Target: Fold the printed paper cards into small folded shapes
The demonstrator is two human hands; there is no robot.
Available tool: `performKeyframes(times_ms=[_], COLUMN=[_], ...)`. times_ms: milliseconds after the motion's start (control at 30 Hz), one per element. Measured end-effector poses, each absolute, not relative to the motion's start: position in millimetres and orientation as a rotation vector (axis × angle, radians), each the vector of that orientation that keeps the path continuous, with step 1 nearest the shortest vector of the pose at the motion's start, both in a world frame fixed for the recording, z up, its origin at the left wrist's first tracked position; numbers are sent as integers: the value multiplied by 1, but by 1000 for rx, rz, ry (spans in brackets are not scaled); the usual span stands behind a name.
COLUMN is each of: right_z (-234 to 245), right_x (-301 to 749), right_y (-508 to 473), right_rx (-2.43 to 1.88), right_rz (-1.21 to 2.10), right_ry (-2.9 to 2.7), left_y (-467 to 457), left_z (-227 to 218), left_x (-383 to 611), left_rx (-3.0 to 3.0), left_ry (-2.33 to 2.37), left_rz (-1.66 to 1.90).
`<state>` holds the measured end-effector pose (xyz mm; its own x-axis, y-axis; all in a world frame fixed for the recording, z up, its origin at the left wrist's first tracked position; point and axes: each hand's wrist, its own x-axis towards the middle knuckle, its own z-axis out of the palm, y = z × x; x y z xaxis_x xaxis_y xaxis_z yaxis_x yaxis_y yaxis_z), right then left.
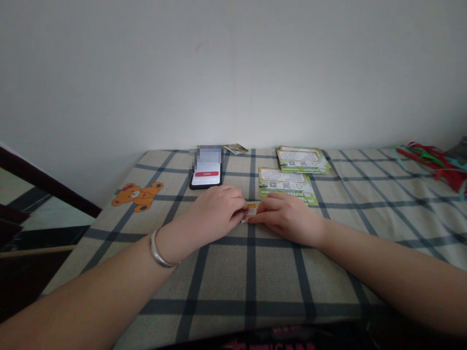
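A small printed paper [250, 211], orange along its top edge, lies on the checked tablecloth between my two hands. My left hand [222, 210], with a silver bangle at the wrist, has its curled fingers closed on the paper's left side. From the other side my right hand [282, 215] pinches the right part, its fingertips pressed at the lower edge. My fingers hide much of the paper. Just behind my right hand lies a green printed card [288, 183] with square codes on it.
A stack of similar green cards [302, 160] lies near the wall. A phone [206, 174] with a lit screen stands behind my left hand, a small packet [236, 148] beside it. An orange bear cutout [137, 197] is at the left, tangled coloured strips [438, 163] at the far right.
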<state>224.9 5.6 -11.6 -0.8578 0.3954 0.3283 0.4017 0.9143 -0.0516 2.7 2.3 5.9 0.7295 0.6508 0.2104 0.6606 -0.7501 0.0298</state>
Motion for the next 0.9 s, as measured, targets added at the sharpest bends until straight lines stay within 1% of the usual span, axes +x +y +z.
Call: performKeyframes(times_ms=[133,533,900], right_z=[-12,-10,-10], right_x=[225,224,223], right_y=[6,4,3], right_rx=[-609,-631,-652], right_rz=[6,-156,-242], right_ry=[-2742,-2812,-2841], left_y=[2,2,6], left_z=[6,9,7], left_x=[2,3,-4], left_rx=[-2869,-2803,-2856], left_ry=[-1090,-1073,-1086], left_rz=[-330,-230,-263])
